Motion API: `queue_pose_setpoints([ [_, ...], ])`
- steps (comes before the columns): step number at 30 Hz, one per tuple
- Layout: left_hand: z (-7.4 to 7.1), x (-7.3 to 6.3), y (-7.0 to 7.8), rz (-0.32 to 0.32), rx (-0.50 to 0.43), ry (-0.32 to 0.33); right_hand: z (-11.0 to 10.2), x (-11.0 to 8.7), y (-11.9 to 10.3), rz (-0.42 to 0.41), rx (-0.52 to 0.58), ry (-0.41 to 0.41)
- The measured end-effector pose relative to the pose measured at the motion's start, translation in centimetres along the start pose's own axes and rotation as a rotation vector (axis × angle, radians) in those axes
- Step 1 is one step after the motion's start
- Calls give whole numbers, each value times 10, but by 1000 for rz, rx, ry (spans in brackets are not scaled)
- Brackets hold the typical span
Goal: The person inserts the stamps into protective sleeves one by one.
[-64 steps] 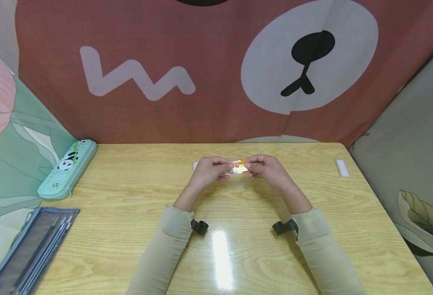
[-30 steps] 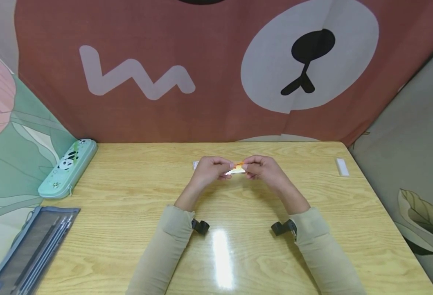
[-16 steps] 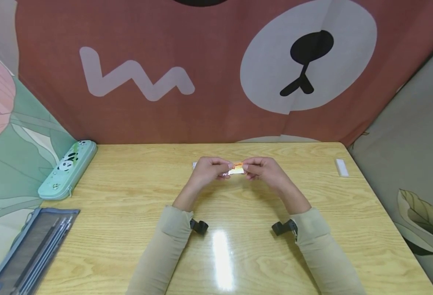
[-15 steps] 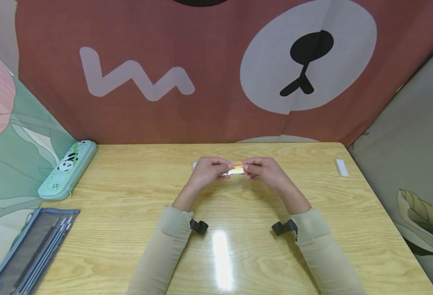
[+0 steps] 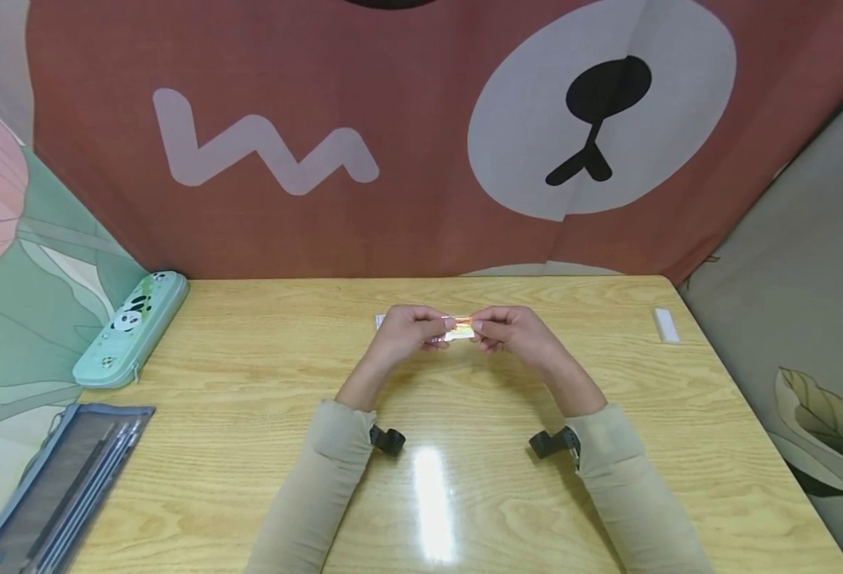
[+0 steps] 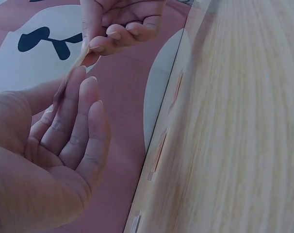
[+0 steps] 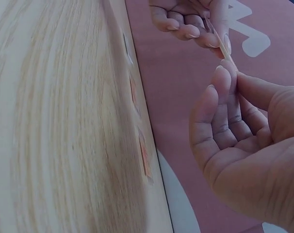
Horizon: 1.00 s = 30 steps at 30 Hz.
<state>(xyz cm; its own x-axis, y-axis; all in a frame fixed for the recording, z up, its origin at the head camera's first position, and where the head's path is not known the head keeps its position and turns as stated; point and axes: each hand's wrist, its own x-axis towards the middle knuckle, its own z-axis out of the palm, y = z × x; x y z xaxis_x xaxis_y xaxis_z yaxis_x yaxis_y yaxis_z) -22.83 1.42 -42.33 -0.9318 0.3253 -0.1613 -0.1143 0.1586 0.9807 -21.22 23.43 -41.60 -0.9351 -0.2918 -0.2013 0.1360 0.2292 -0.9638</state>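
Note:
My left hand (image 5: 410, 328) and right hand (image 5: 513, 328) are raised above the far middle of the wooden table. Between them is a small, thin, flat orange-and-white piece (image 5: 460, 328), looking like a packet or wrapper. Each hand pinches one end of it between thumb and forefinger. In the left wrist view the piece (image 6: 75, 69) appears almost edge-on; my left hand (image 6: 64, 131) has its other fingers loosely bent below. The right wrist view shows the piece (image 7: 224, 48) equally thin, beside the thumb and fingertips of my right hand (image 7: 249, 136). Its exact kind cannot be told.
Low flat orange-marked pieces (image 6: 159, 151) lie along the table's far edge, mostly hidden in the head view. A white block (image 5: 667, 326) lies at far right. At left are a mint panda pencil case (image 5: 132, 331) and a mesh pouch (image 5: 70, 478) with pens.
My right hand has shifted slightly left, bringing both hands closer. The piece shows a narrower face, with orange along its upper part and white below. Both hands keep their pinch.

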Motion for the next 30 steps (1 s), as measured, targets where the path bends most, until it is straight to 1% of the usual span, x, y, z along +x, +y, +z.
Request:
queue_pose_setpoints([
  [6, -1, -1, 3, 10, 12, -20, -2, 1, 0, -2, 3, -11],
  [13, 0, -1, 0, 14, -3, -34, -3, 2, 4, 19, -16, -29],
  [22, 1, 1, -1, 24, -6, -23, 0, 0, 2, 3, -15, -7],
  [30, 1, 1, -2, 4, -18, -35, 0, 0, 2, -3, -4, -2],
])
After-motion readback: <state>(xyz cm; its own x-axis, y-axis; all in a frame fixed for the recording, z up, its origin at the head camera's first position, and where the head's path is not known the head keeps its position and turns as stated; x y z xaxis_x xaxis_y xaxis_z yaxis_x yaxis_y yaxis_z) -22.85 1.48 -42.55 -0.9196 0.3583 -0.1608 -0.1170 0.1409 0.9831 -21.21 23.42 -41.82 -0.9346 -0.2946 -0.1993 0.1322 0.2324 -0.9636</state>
